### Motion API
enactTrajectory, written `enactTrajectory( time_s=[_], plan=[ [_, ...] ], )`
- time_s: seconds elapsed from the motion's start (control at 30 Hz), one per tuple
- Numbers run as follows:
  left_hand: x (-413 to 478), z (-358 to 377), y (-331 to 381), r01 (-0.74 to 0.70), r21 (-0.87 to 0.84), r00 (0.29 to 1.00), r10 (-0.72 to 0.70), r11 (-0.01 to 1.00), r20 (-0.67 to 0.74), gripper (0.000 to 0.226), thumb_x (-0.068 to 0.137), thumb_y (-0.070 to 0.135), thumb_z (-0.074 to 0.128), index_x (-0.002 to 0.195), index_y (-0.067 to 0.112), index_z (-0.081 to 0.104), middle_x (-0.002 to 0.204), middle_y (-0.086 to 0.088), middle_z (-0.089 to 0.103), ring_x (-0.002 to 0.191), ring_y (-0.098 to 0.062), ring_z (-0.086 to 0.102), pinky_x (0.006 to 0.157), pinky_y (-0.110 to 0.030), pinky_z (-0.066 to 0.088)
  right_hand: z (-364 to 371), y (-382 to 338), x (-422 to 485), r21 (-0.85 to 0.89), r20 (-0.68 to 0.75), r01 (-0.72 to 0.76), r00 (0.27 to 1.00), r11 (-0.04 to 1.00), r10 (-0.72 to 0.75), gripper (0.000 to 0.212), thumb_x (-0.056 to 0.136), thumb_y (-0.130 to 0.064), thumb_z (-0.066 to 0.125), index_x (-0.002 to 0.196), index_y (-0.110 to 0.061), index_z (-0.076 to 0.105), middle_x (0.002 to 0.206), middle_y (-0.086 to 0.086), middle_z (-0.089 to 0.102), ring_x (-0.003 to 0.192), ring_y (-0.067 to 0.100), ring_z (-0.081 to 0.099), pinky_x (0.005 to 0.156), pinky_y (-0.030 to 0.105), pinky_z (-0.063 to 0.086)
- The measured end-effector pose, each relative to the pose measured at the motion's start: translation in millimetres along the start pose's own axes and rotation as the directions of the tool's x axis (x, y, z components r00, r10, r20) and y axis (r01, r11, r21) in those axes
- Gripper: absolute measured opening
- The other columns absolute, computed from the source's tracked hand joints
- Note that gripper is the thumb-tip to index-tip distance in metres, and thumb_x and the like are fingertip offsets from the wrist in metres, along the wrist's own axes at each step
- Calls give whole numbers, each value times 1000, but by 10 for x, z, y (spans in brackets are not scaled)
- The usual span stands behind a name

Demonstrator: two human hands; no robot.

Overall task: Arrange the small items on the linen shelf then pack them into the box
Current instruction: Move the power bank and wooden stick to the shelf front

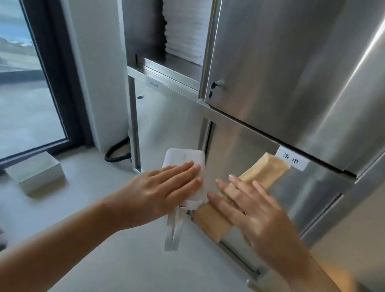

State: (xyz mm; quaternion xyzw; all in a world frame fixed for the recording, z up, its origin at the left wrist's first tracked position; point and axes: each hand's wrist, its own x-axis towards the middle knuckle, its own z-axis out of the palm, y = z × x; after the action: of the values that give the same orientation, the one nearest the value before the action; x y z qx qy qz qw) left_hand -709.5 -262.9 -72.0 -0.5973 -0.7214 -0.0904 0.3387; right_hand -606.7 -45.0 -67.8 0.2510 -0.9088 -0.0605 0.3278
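Observation:
My left hand (pixel 165 192) holds a white packet (pixel 184 156) in the air in front of the steel linen cabinet (pixel 300 74). Its fingers lie straight across the top, its thumb is hidden underneath, and a white strip (pixel 175 229) hangs below it. My right hand (pixel 251 212) holds long tan paper packets (pixel 269 170) the same way, fingers flat on top and thumb out of sight. The two hands are side by side, almost touching. A pale box (pixel 36 172) sits on the floor at the left, by the window.
An open upper shelf (pixel 171 66) holds a stack of folded white towels (pixel 187 17). The cabinet doors to the right are closed, one with a label (pixel 291 158). A big window (pixel 9 64) fills the left. A black cable (pixel 116 151) lies by the cabinet's base.

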Motion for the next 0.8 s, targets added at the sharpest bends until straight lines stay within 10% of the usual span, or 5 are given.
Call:
enactTrajectory(
  time_s=[0.8],
  plan=[
    [-1164, 380, -3322, -10, 27, 999, 9, 1000, 42, 32, 93, 12, 46, 113, -7, 63, 119, -23, 60, 111, -36, 57, 92, -42, 48, 2108, -42, 2819, 50, -3, 41, 999, 998, -41, 46, 102, -12, 17, 124, -12, 57, 125, 14, 59, 115, 36, 55, 84, 54, 51]
  ],
)
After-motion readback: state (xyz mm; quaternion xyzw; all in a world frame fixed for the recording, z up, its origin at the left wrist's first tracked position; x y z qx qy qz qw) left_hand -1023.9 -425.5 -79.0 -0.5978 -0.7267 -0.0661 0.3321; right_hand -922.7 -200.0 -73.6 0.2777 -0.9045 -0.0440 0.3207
